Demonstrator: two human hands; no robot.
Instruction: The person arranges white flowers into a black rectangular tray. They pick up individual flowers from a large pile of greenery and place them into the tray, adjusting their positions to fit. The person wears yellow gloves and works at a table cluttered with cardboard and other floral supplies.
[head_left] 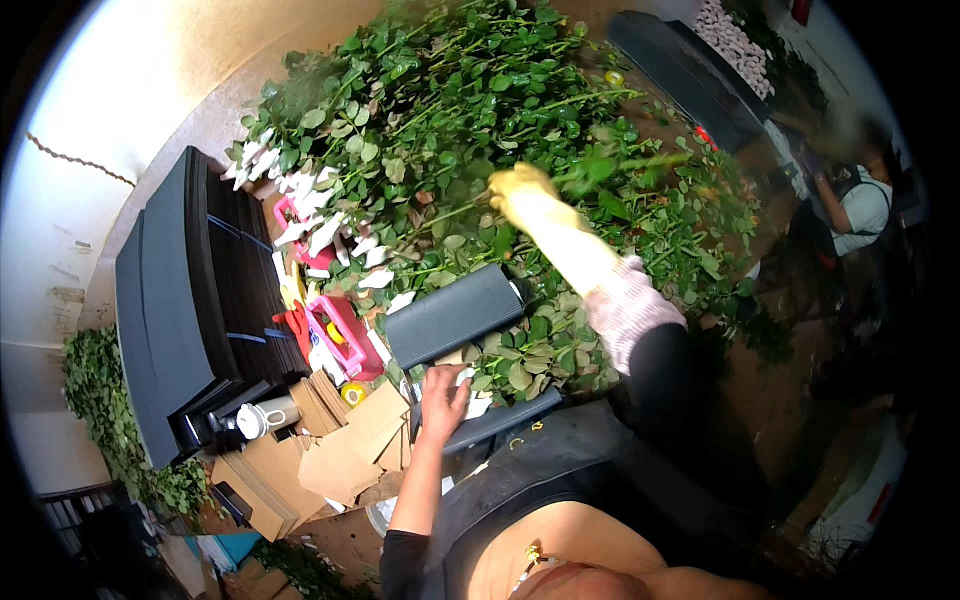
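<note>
A pale yellow long-cuffed glove covers my right hand (525,193), raised over a heap of leafy green stems (460,110). Its fingers are closed round a leafy stem (595,172), whose leaves are smeared by motion. My left hand (441,402) is bare and lower down, its fingers loosely apart beside a small white piece (465,377). Whether it touches that piece I cannot tell. Just beyond lies a dark grey padded block (455,315). White-covered heads (325,235) stick out at the heap's left side.
Stacked dark sheets (165,300) stand at the left. Pink baskets (345,340), cut cardboard (345,460), a yellow tape roll (353,394) and a white mug (262,418) sit nearer. Another dark padded block (690,75) lies far right, and another person (860,210) is beyond it.
</note>
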